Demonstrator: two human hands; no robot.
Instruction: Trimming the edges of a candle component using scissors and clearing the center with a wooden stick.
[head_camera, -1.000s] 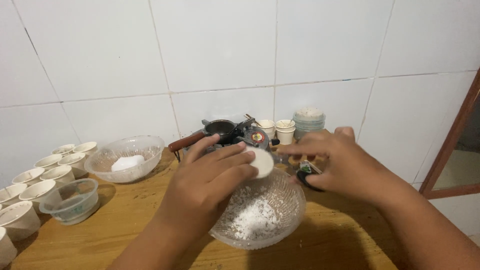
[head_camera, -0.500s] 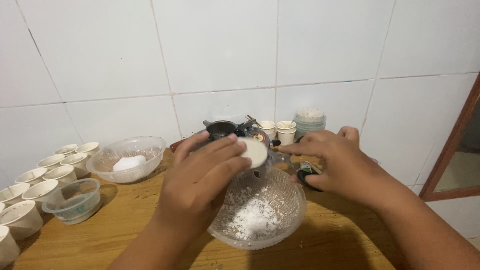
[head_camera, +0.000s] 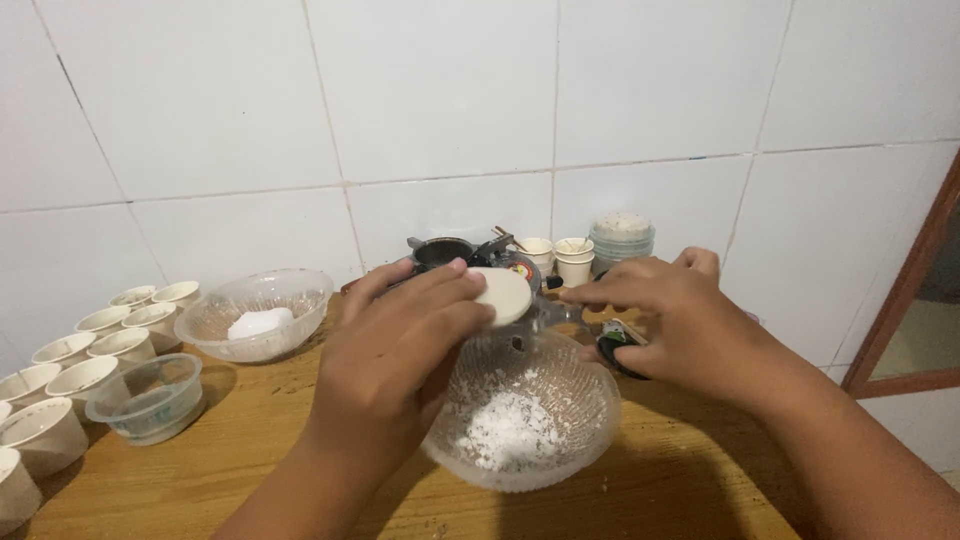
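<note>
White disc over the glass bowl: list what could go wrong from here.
1. The left hand holds the white disc only at its fingertips above the glass bowl; a slip could drop it into the white powder and puff it onto the wooden table.
2. The bowl looks tilted toward the camera, so powder might spill.
3. The right hand reaches close past small cups; it could knock them.

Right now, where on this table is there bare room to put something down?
Bare wood shows between the small clear tub and the glass bowl of white powder, under the left hand holding a pale disc. The white cups crowd the left edge; small cups and a dark pot crowd the wall.
</note>
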